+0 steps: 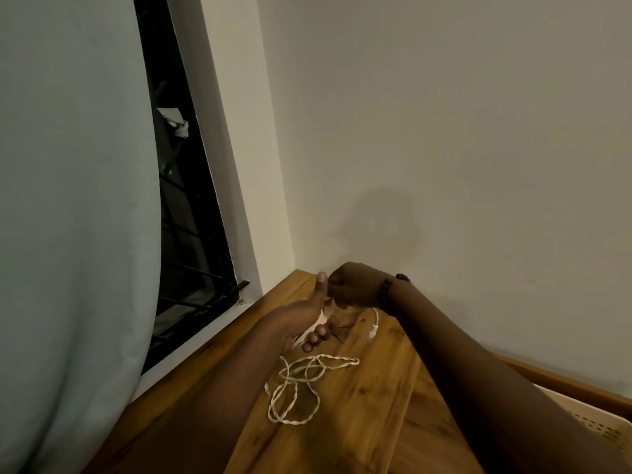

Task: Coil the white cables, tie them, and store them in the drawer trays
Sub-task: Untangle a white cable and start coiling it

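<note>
Loose loops of a twisted white cable point(301, 388) lie on the wooden tabletop point(369, 422), their long axis running from about 7 o'clock up toward 1 o'clock, with one narrow loop pointing out to 3 o'clock. From the upper end the cable rises toward 11 o'clock into the left hand point(304, 319), which holds a small white bundle in its curled fingers point(316, 336), thumb raised straight up toward 12 o'clock. Touching that thumb from 3 o'clock, the right hand point(352, 283) is closed in a pinch, knuckles up; what it pinches is hidden. A beaded bracelet point(386, 295) circles its wrist. Below the wrist a white plug end point(372, 331) hangs, pointing to 6 o'clock. At 4 o'clock sits a perforated beige tray point(595, 419).
</note>
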